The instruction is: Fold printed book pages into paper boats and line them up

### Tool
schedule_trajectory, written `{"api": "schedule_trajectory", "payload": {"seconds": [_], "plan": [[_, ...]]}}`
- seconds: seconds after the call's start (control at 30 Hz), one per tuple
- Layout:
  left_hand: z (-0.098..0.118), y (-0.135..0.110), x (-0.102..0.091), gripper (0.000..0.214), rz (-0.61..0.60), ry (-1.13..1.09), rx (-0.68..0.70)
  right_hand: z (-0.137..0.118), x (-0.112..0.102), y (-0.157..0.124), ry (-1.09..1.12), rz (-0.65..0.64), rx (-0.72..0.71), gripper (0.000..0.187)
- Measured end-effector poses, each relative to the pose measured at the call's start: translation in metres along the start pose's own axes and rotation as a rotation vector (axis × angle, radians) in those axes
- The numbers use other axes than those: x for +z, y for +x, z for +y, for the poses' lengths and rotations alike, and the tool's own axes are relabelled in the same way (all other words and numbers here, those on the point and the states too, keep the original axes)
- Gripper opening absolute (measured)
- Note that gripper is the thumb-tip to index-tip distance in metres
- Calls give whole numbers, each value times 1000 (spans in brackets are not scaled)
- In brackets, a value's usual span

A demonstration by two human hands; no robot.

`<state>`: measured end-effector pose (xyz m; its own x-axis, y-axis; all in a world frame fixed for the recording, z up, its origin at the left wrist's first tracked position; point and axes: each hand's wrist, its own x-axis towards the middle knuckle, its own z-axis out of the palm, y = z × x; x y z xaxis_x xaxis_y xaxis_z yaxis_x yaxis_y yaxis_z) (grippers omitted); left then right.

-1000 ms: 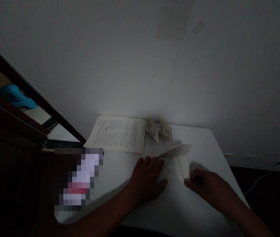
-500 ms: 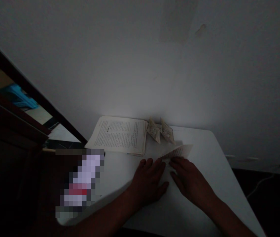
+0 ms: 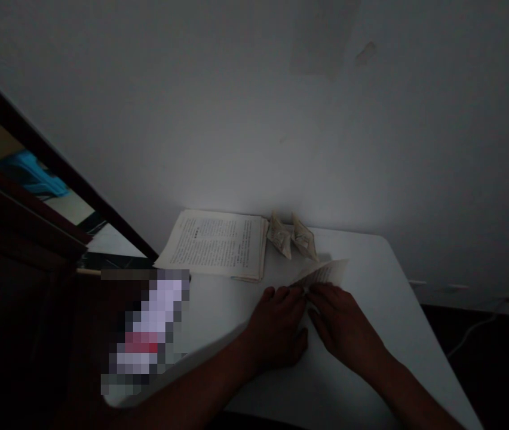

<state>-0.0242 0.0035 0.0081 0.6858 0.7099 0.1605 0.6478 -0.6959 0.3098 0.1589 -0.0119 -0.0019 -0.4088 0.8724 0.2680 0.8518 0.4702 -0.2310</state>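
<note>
A folded sheet of printed paper (image 3: pixel 328 273) stands partly raised off the white table, its lower edge under my fingers. My left hand (image 3: pixel 276 327) is closed, with its bent fingertips pressed on the paper's near left edge. Beside it, my right hand (image 3: pixel 344 319) is closed too, its fingers on the near edge and the thumb tucked below. The fingertips of both hands almost meet, and they hide the near part of the sheet. Just behind the sheet are two folded paper boats (image 3: pixel 280 237), side by side and touching or nearly so.
A stack of printed pages (image 3: pixel 216 245) lies at the table's back left, close to the wall. The white table (image 3: pixel 371 257) has a rounded far right corner. A blurred-out patch (image 3: pixel 156 322) covers its left edge. A dark-framed mirror or opening (image 3: pixel 66 173) leans at left; a white cable (image 3: pixel 474 328) hangs at right.
My left hand has shifted slightly right, toward my right hand, and its fingers have curled in more. The raised paper has moved a little left.
</note>
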Motion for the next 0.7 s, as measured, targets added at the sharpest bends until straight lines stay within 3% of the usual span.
{"api": "schedule_trajectory", "payload": {"seconds": [0.7], "plan": [[-2, -1, -2, 48, 15, -6, -25, 5, 6, 4, 1, 54, 48, 30]]}}
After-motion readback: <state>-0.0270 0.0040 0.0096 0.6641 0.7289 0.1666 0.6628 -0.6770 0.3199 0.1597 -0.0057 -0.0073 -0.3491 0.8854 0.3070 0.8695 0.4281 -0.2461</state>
